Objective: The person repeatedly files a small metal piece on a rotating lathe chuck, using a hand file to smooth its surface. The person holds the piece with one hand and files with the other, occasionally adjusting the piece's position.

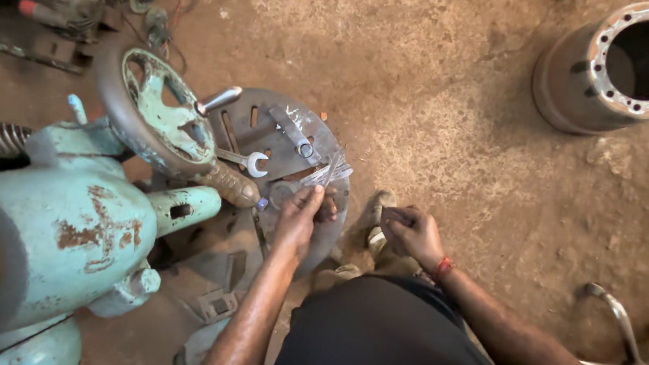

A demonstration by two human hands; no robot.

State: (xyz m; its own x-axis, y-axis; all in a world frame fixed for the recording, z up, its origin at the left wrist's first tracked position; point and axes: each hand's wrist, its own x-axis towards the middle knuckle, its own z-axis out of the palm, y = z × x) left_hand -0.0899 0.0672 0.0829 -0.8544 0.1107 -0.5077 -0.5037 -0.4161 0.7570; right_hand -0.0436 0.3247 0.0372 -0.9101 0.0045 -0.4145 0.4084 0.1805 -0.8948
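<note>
Left hand [299,218] pinches a thin bundle of bright metal strips [331,169] over the round grey slotted steel plate [255,125]. Right hand [411,233] is curled beside it; whether it holds anything cannot be told. Judged step: sorting strips. A steel open-ended spanner [247,159] lies on the plate.

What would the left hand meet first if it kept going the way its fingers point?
Probably the thin metal strips the left hand already pinches, then the spanners on the round steel plate beyond; depth is hard to judge.
</note>
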